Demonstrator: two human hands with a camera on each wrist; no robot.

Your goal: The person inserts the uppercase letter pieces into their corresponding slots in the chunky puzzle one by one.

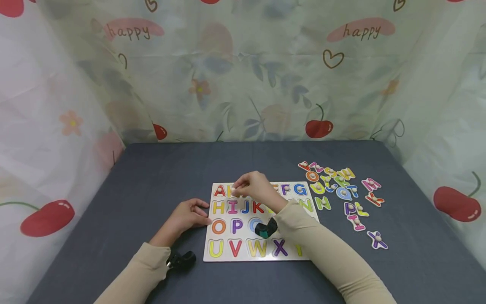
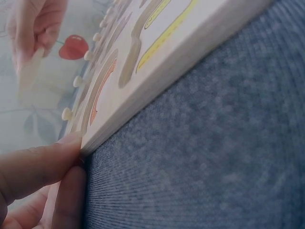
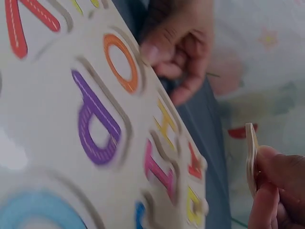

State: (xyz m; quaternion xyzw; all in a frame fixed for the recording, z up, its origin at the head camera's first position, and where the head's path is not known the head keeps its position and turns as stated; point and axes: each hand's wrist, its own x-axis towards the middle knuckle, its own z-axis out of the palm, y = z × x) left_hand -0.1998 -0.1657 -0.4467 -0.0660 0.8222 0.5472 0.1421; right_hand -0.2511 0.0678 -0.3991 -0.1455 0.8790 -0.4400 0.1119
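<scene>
So on the far left there's a patterned sheet (image 1: 45, 156) hanging by the table (image 1: 174, 169), which has a dark grey cover. Next along is the left hand (image 1: 187, 217), about midway down the left edge of a letter board (image 1: 242, 250) lying near the front edge of the table. The thumb rests on the board's edge beside the orange O slot, with the other fingers bent together next to it. Can't tell whether they're actually gripping underneath. There's a little black camera (image 1: 182, 261) on that wrist.

Moving right, the red A (image 1: 219, 191) sits in the board's back left corner with the yellow B (image 1: 228, 191) next to it, both with knobs on. The right hand (image 1: 256, 185) is over the back edge just past them, thumb and fingers pinching a wooden letter (image 3: 251, 162) that's up off the board. It's edge-on, so no idea which one it is. The purple F (image 1: 285, 189) and blue G (image 1: 300, 189) are seated near the back right corner, and the right sleeve (image 1: 326, 249) covers the front right corner.

Off the board's right edge is a loose scatter: green N (image 1: 322, 203) closest, blue Q (image 1: 344, 193) in the bunch behind it, pink M (image 1: 371, 184) and red K (image 1: 374, 199) farther over toward the table's right edge, and purple X (image 1: 377, 240) nearest the front.
</scene>
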